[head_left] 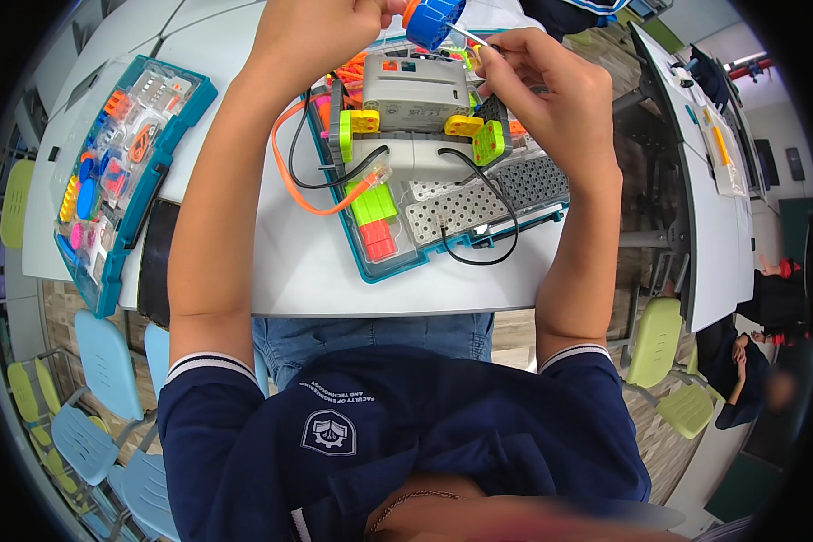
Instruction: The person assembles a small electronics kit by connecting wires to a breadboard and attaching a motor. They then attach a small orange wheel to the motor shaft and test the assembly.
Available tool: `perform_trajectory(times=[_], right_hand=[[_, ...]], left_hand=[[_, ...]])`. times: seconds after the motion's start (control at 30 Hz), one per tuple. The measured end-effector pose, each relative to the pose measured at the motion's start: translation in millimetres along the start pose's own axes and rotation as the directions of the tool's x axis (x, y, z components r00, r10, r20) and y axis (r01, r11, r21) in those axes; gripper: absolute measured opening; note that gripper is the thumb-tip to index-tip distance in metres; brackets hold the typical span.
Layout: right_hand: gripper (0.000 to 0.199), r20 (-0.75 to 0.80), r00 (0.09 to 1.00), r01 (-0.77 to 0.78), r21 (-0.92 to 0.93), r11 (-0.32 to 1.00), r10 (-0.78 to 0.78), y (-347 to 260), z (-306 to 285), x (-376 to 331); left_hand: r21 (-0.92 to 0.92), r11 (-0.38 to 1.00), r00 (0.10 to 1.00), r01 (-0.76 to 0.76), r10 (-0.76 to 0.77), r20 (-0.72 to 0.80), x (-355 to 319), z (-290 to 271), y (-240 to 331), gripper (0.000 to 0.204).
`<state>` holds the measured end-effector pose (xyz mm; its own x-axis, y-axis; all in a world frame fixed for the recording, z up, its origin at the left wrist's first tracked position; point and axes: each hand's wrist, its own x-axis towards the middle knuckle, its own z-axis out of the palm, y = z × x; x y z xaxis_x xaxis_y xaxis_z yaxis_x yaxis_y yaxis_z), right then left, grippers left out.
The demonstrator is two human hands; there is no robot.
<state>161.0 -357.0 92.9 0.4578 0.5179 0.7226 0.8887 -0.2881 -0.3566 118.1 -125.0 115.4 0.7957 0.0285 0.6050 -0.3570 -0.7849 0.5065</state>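
Observation:
A blue wheel with an orange rim (434,22) is held up at the top edge of the view. My left hand (357,16), partly cut off there, is closed on the wheel's orange side. In a pinch, my right hand (537,77) grips a thin grey axle (466,36) whose far end meets the blue face of the wheel. Below sits a grey controller block (415,90), joined to yellow connectors (365,122) and lime-green pieces (489,143). Black cables (513,212) and an orange cable (285,172) loop out from this build.
Under the build lies a teal-edged parts case (393,271) with perforated grey plates (456,212). Another parts case (122,181) stands at the left, beside a dark flat object (158,262). Chairs (107,361) and another table (709,226) flank me; a person sits at far right.

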Motion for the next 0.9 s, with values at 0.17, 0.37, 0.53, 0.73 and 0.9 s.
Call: perform_trajectory(times=[0.17, 0.37, 0.53, 0.73, 0.9], right_hand=[[0.017, 0.010, 0.999, -0.045, 0.036, 0.998, 0.045, -2.4, -0.4, 0.9], [0.016, 0.006, 1.000, 0.008, -0.051, 0.999, -0.008, -3.8, -2.3, 2.6], [0.018, 0.009, 1.000, 0.002, -0.017, 1.000, -0.002, -5.8, -5.3, 2.4], [0.015, 0.041, 0.998, -0.042, -0.061, 0.997, 0.044, -7.0, -5.4, 1.8], [0.014, 0.042, 0.998, -0.033, -0.075, 0.997, 0.036, -6.0, -5.1, 2.0]], left_hand=[[0.001, 0.999, 0.999, 0.036, -0.036, 0.015, 0.4, 0.4, -0.8, 0.010], [-0.051, 0.999, 1.000, 0.017, -0.017, 0.014, 1.2, 0.7, -4.7, 0.010], [-0.024, 1.000, 1.000, 0.010, -0.010, 0.023, 1.0, 0.9, -4.8, 0.010], [-0.030, 0.999, 1.000, 0.016, -0.016, 0.016, 1.6, 0.0, -5.4, 0.010], [-0.003, 1.000, 1.000, 0.008, -0.008, 0.013, 2.2, -1.1, -6.6, 0.010]])
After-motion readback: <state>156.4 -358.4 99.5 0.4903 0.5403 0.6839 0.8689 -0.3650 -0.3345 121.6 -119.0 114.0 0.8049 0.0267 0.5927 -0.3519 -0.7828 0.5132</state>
